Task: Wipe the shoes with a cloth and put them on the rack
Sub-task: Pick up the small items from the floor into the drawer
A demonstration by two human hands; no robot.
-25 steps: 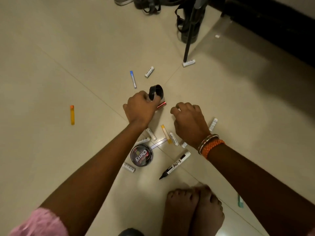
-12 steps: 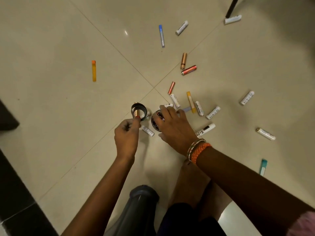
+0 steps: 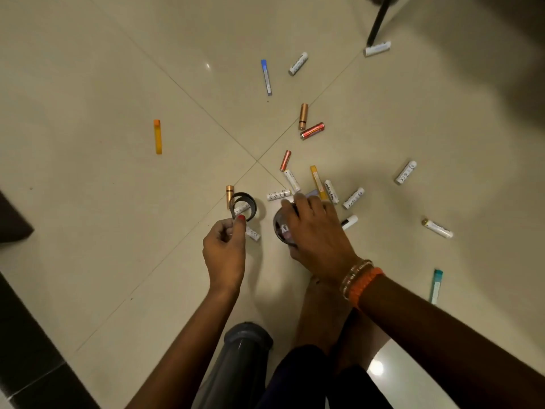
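While no shoes or cloth show, the left hand (image 3: 225, 249) pinches a black ring-shaped strip (image 3: 244, 205) standing on edge on the floor (image 3: 88, 113). The right hand (image 3: 317, 231) curls its fingers (image 3: 290, 206) over a round tin (image 3: 280, 228), contents hidden. Batteries (image 3: 312, 130) and small tubes (image 3: 157, 137) lie scattered.

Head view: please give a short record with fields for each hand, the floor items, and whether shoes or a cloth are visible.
left hand: pinches a dark ring at its rim
right hand: grips a round tin on the floor
floor: scattered batteries, e.g. a red one; an orange tube; a blue-capped tube
shoes: not in view
cloth: not in view
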